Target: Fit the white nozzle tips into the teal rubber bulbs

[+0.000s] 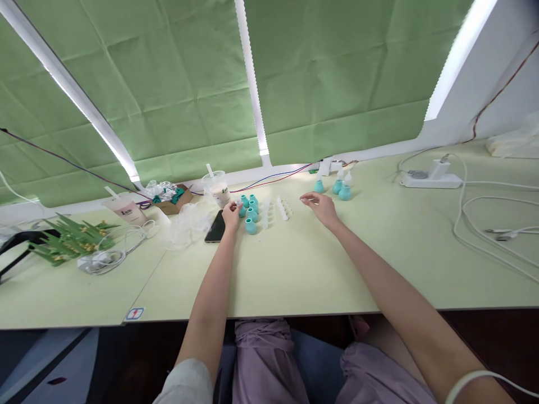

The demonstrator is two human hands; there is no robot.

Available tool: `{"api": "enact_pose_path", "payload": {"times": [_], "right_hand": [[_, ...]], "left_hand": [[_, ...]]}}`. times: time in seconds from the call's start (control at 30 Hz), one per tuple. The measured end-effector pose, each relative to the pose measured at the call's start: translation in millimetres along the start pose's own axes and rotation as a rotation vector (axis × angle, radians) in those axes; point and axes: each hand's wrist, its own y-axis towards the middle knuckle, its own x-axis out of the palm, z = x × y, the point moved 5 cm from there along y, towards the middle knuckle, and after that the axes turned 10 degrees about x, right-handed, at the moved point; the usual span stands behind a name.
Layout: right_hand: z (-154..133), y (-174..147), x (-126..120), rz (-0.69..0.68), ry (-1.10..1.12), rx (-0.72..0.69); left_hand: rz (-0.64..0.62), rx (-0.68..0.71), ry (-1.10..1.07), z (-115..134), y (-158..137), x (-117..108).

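My left hand (231,216) is closed at the left edge of a group of teal rubber bulbs (251,214), its fingertips on the leftmost bulb (242,211). Several of these bulbs stand upright with open necks. Just right of them, small white plastic nozzles (265,213) and a toothed white strip of pieces (282,209) lie on the table. My right hand (321,209) hovers right of the white pieces, thumb and fingertips drawn together; anything between them is too small to make out. Behind it stand teal bulbs with white nozzles fitted (345,191).
A black phone (215,227) lies left of my left hand, beside clear plastic bags (185,225). Farther back are a drink cup (217,188) and a cardboard box (172,205). Leftward sit another cup (126,210), green plants (71,238) and cables. A power strip (432,178) with white cords lies right.
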Motion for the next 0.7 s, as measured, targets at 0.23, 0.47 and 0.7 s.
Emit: {"api": "enact_pose_path", "payload": {"times": [0.23, 0.47, 0.7], "right_hand": [[-2, -4, 8, -0.079, 0.026, -0.004], [-4, -6, 11, -0.113, 0.011, 0.000], [-7, -8, 15, -0.142, 0.116, 0.016]], "left_hand": [[0.020, -0.008, -0.007, 2, -1, -1], [-0.038, 0.015, 0.014, 6, -3, 8], [0.174, 0.215, 0.173, 44, -10, -13]]}}
